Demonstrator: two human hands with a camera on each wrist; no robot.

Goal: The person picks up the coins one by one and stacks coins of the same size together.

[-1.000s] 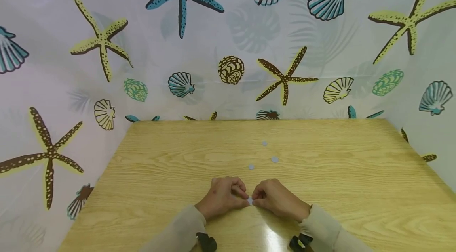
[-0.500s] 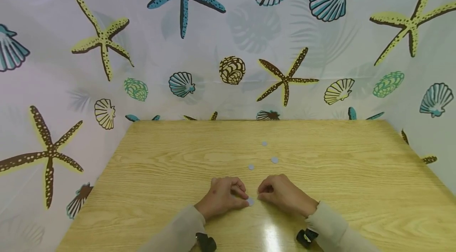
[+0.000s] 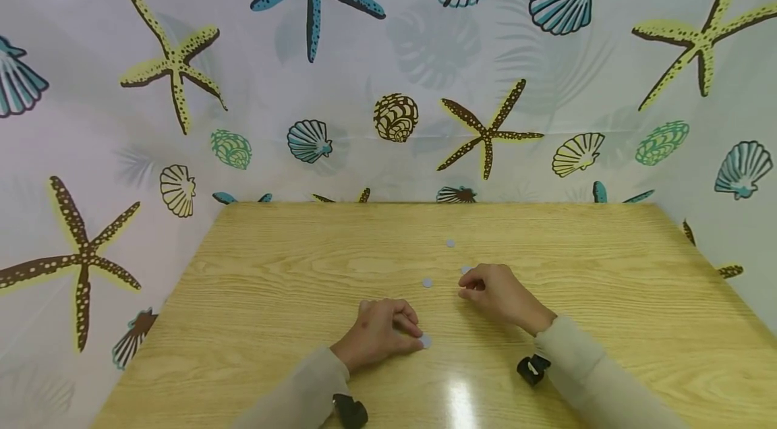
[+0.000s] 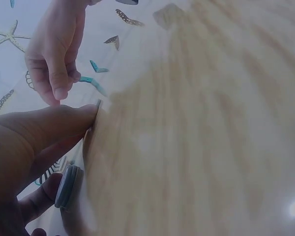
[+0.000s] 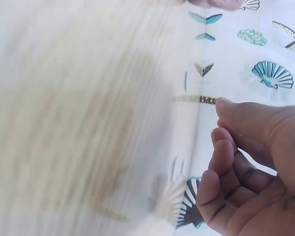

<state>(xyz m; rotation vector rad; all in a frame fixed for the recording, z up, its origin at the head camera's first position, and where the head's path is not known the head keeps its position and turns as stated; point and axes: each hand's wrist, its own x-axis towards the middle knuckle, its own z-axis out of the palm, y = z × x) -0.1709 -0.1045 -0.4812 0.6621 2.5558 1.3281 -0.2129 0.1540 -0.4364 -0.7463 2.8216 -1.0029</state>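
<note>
The surface (image 3: 637, 321) was pale yellow-brown wood grain, glossy enough to throw back a white glare at its near edge. Black gadgets (image 3: 351, 411) showed beneath light sleeves (image 3: 300, 388). The left hand (image 3: 378, 333) pinched the edge of a pale disc (image 3: 426, 342) at the surface; in its wrist view a thicker round piece (image 4: 68, 188) lay against another finger. Farther out, the right hand's (image 3: 500, 297) fingers were loosely bent, thumb and forefinger slightly parted, with nothing visible between them. Just beyond lay a partly hidden disc (image 3: 465, 270), another (image 3: 427, 282) to its left, a third (image 3: 450, 243) farther back. White cloth (image 3: 346, 88) printed with starfish and shells walled the back and sides.
</note>
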